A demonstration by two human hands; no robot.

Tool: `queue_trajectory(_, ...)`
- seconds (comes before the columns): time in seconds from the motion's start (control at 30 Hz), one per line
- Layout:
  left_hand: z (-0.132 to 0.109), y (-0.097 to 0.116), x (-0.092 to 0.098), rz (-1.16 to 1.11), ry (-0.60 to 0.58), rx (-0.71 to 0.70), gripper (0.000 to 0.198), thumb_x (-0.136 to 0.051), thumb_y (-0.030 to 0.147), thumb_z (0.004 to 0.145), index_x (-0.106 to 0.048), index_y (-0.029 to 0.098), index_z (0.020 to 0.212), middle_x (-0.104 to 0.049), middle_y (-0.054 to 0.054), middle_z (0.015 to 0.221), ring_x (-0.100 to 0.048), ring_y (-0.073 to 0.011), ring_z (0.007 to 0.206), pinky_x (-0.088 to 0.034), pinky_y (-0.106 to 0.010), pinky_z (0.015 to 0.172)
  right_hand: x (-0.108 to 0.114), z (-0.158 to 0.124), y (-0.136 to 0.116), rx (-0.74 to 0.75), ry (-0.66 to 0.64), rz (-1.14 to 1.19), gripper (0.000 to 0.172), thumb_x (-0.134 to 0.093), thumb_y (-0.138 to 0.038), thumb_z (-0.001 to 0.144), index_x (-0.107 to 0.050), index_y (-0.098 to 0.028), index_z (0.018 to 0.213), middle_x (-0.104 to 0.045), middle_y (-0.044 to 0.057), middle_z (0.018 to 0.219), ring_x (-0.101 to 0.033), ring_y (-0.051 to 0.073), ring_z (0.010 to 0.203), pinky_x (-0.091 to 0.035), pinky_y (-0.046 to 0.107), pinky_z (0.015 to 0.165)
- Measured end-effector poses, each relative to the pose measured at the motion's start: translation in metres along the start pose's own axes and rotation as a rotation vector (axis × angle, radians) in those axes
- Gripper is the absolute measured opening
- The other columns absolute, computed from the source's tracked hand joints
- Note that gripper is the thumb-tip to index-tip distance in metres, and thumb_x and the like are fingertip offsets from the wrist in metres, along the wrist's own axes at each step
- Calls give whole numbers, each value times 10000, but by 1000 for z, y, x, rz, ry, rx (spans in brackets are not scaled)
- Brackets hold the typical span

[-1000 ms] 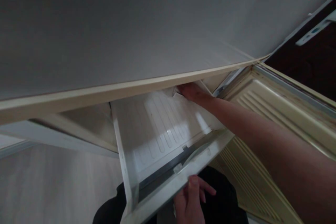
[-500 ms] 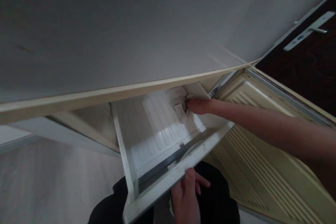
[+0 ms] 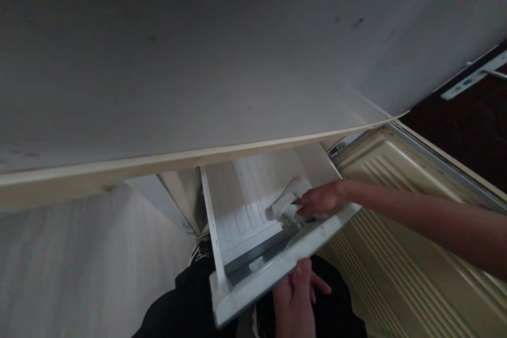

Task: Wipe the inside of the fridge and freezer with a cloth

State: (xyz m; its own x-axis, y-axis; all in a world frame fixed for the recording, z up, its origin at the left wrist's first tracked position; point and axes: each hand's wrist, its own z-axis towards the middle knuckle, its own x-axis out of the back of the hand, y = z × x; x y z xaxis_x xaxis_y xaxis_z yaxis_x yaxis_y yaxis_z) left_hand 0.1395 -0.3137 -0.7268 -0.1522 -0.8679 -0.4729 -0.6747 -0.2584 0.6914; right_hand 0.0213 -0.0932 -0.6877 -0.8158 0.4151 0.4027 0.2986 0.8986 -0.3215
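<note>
A white plastic drawer [image 3: 253, 224] with a ribbed floor is pulled out above my knees. Inside it, near the right side and front wall, my right hand [image 3: 320, 199] is closed on a crumpled white cloth [image 3: 287, 203], pressed against the drawer. Part of the cloth is hidden by my fingers. At the front of the drawer, my left hand [image 3: 297, 293] holds the outer edge, thumb against the front panel and the other fingers lower down, partly behind it.
An open cream ribbed door [image 3: 380, 253] stands on the right. Above the drawer runs the cream edge [image 3: 190, 158] of a large grey surface. Behind the door is a dark door with a metal handle [image 3: 475, 76]. Grey wood-look floor [image 3: 99, 269] lies at left.
My right hand has moved from the back right corner toward the front of the drawer, bringing the white cloth along. My left hand keeps its hold. The view has shifted.
</note>
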Motion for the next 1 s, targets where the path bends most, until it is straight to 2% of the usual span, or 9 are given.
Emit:
queue_trajectory(0.1,1,-2,0,-12,0,20,797,-550,952,703,-667,170,605,-662,-102,557,-420,-140,542,-382,-297,580,-12,0,-41,35,-112,294,439,-509,-520,1026,-700,-124,1015,-637,50,871,-517,120,683,-424,232,595)
queue_trajectory(0.2,1,-3,2,-6,2,44,820,-550,961,689,-713,157,721,-667,-91,560,-417,-145,542,-384,-299,580,-23,8,-90,133,-217,427,443,-495,-530,1045,-687,-131,1047,-634,41,924,-528,106,719,-437,205,620)
queue_trajectory(0.33,1,-1,5,57,-2,26,782,-521,955,719,-653,194,599,-688,-92,602,-445,-158,579,-425,-321,637,-25,12,-144,344,-389,274,468,-536,-516,1030,-646,-124,799,-610,10,803,-526,100,682,-435,200,617)
queue_trajectory(0.43,1,-1,7,108,-9,20,790,-510,945,740,-682,192,577,-678,-92,610,-440,-161,593,-417,-326,651,-23,-9,-156,350,-362,139,524,-466,-453,1055,-524,-150,631,-548,-10,638,-515,102,611,-431,212,611)
queue_trajectory(0.53,0,-4,6,91,-17,35,794,-517,946,734,-680,185,575,-683,-99,627,-418,-155,595,-387,-318,624,-20,-41,-142,300,-233,50,489,-407,-331,1049,-448,-172,588,-466,-25,547,-464,100,568,-391,214,587)
queue_trajectory(0.67,-3,-8,3,23,-26,44,787,-561,945,703,-708,172,714,-676,-79,598,-416,-152,582,-383,-306,604,-13,-63,-103,273,10,-94,392,-418,-201,980,-460,-174,592,-445,-23,578,-387,108,594,-338,228,588)
queue_trajectory(0.73,-5,-8,2,29,-31,48,794,-567,941,705,-720,162,737,-670,-79,585,-413,-147,572,-379,-302,596,-10,-66,-76,233,131,-261,376,-426,-185,978,-536,-171,619,-517,1,619,-436,123,627,-345,245,620)
queue_trajectory(0.83,-4,-6,3,35,-31,40,781,-570,942,700,-693,174,631,-669,-91,585,-423,-147,571,-374,-300,588,-8,-71,-31,108,256,-518,294,-491,-141,949,-653,-164,706,-626,51,708,-528,158,671,-345,282,648)
queue_trajectory(1.0,-2,-6,6,100,-36,2,802,-517,944,736,-690,183,553,-681,-104,604,-430,-149,571,-374,-307,611,-13,-84,26,-154,366,-678,303,-491,-182,999,-738,-167,824,-698,93,789,-607,198,696,-341,300,646)
